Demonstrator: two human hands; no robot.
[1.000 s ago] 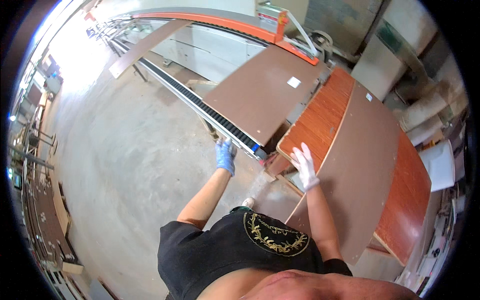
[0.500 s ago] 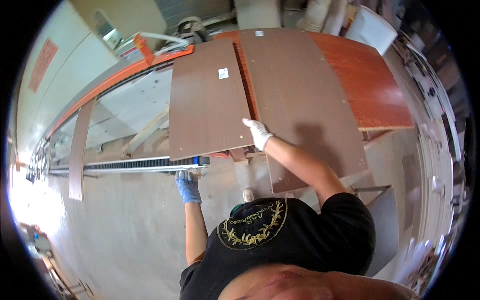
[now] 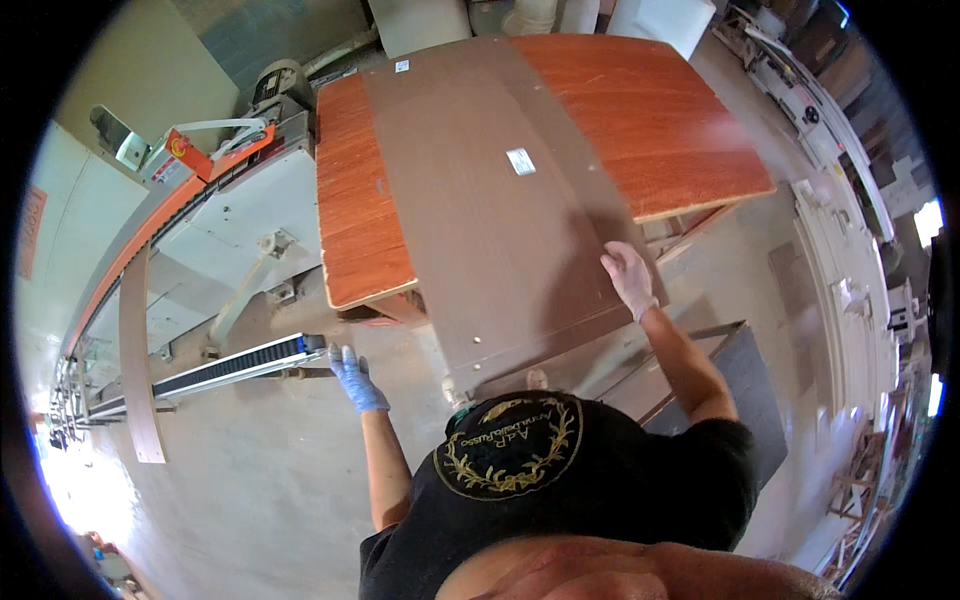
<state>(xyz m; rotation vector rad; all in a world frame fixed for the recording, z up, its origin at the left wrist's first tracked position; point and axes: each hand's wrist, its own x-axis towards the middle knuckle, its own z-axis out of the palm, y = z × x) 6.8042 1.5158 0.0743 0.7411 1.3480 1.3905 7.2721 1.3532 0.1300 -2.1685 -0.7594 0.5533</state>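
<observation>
A brown wood-grain panel [image 3: 490, 240] with a white label lies on top of a larger brown panel [image 3: 420, 95], both on an orange-red wooden table [image 3: 350, 190]. Two pale spots mark the upper panel's near left corner. My right hand [image 3: 630, 280], in a whitish glove, is over the right side of the panels, fingers slightly bent and apart; whether it touches them I cannot tell. My left hand [image 3: 357, 380], in a blue glove, is held open with nothing in it, close to the end of a roller rail [image 3: 240, 365].
On the left runs a long machine with an orange edge [image 3: 190, 190]. A narrow brown strip [image 3: 138, 350] lies across it and the rail. A grey bin-like box [image 3: 740, 400] stands by my right arm. Pale boards [image 3: 840, 300] lie at the right.
The smaller panel has moved right, from beside the larger panel to on top of it. My right hand has gone right with it. My view has turned, and my left hand stays by the rail's end.
</observation>
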